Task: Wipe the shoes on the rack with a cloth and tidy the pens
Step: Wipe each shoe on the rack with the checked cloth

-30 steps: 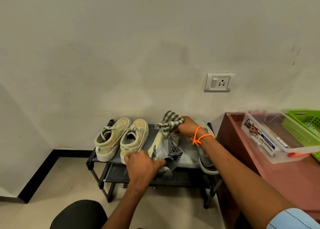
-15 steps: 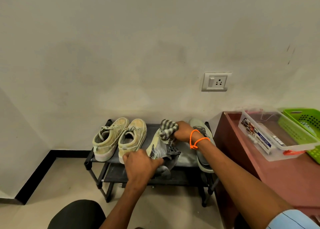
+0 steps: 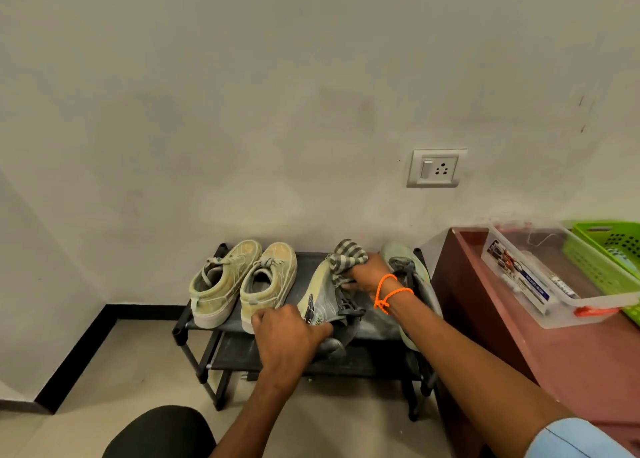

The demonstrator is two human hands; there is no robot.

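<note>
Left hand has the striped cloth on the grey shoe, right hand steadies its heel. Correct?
Hands are swapped. The head view shows the right hand gripping the striped cloth on the grey shoe, while the left hand steadies its heel.

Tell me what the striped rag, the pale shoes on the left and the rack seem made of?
The grey-striped cloth looks like soft woven cotton: it bunches in folds. The pale yellow-green lace-up sneakers look like matte canvas with smooth, probably rubber, soles. The low black shoe rack seems to be dark tubes, metal or plastic, with matte shelves.
</note>
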